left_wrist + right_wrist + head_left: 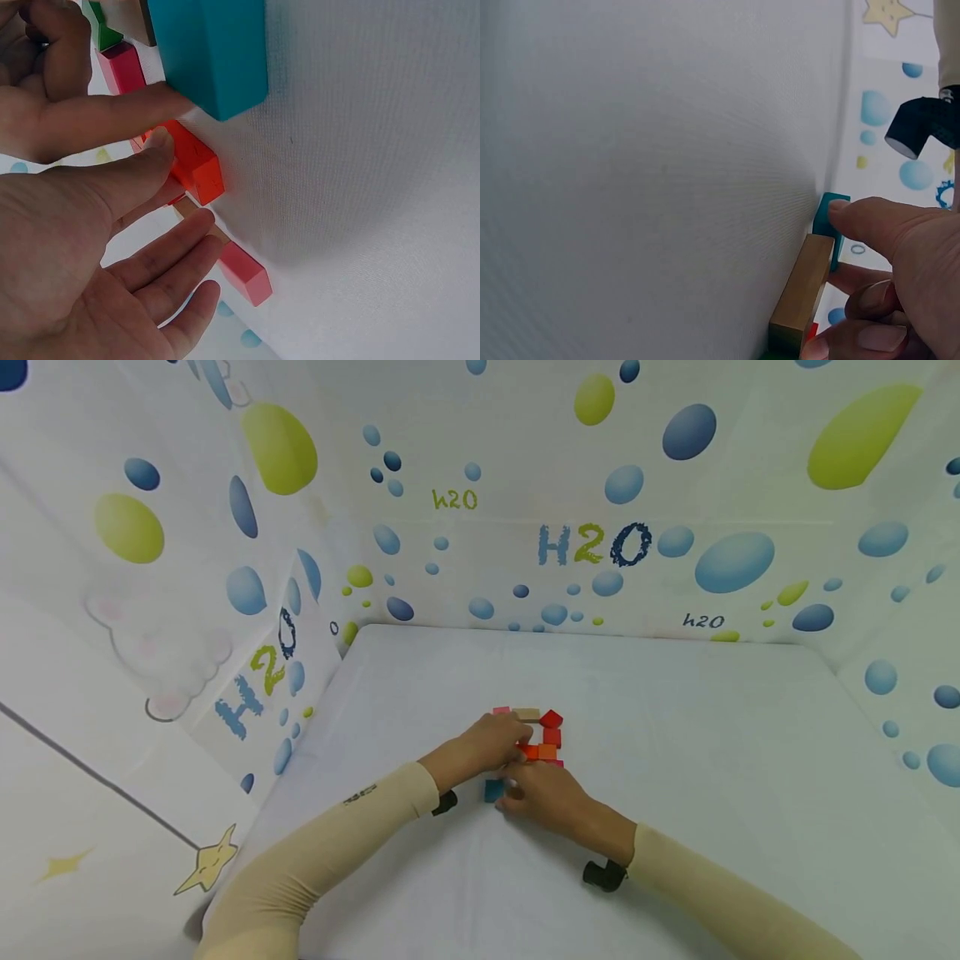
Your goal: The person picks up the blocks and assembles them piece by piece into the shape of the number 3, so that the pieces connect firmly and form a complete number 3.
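In the head view my left hand (pixel 487 747) reaches over a small row of coloured wooden blocks. Its thumb and index finger pinch an orange block (pixel 196 169) in the left wrist view, while the other fingers stay extended. My right hand (pixel 546 789) is just nearer to me, with its thumb on one side of a teal block (pixel 826 217) and its index finger at the other. A plain wooden block (pixel 802 285) lies beside the teal one. Toward the far side are a pink block (pixel 244 274), a tan block (pixel 527 715) and red blocks (pixel 552 737).
Part of a green block (pixel 105 30) and a dark pink block (pixel 124 67) show near the right hand's fingers. A white cloth (pixel 675 718) covers the table. Patterned sheets (pixel 510 510) hang behind and at the sides.
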The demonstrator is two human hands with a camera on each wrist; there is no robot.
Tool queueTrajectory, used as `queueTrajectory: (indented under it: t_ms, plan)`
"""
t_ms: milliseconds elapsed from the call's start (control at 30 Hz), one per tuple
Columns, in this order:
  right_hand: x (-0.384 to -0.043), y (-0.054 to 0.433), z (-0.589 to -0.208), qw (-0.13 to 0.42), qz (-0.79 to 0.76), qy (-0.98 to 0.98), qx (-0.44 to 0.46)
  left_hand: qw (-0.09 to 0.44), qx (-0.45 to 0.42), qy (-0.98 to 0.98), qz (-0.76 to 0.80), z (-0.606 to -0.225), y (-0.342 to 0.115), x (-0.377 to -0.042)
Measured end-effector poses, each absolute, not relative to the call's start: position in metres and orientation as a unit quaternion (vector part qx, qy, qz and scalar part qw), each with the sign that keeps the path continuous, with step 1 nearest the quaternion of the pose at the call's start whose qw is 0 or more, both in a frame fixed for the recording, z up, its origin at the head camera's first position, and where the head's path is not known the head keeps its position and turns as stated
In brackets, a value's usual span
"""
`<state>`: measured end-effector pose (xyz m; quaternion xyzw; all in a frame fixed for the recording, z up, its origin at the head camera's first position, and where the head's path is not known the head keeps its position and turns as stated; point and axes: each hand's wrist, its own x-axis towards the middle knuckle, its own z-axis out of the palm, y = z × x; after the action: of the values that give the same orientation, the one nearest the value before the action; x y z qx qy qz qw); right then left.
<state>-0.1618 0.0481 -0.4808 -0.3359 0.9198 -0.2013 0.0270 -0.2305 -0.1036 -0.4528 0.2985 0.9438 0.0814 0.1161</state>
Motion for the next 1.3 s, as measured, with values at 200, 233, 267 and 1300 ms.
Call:
queueTrajectory:
  t_ms: [200,233,267,1300]
  plan:
    - [-0.1608,0.0494,-0.4798,0.028,-0.192,0.924,-0.329,0.119,0.294,0.945,0.081,-0.4496,-0.1027,-0.2294]
    - [-0.1607,0.0496,-0.4798,0.030,-0.193,0.924,-0.328,0.120,0.292,0.945,0.083,-0.4493,-0.1027,-0.2293]
    - [-0.1605,0.0499,-0.4797,0.032,-0.194,0.925,-0.326,0.120,0.292,0.945,0.083,-0.4493,-0.1027,-0.2292]
    - [-0.1582,0.0522,-0.4830,0.037,-0.188,0.928,-0.320,0.114,0.295,0.946,0.075,-0.4486,-0.1019,-0.2269]
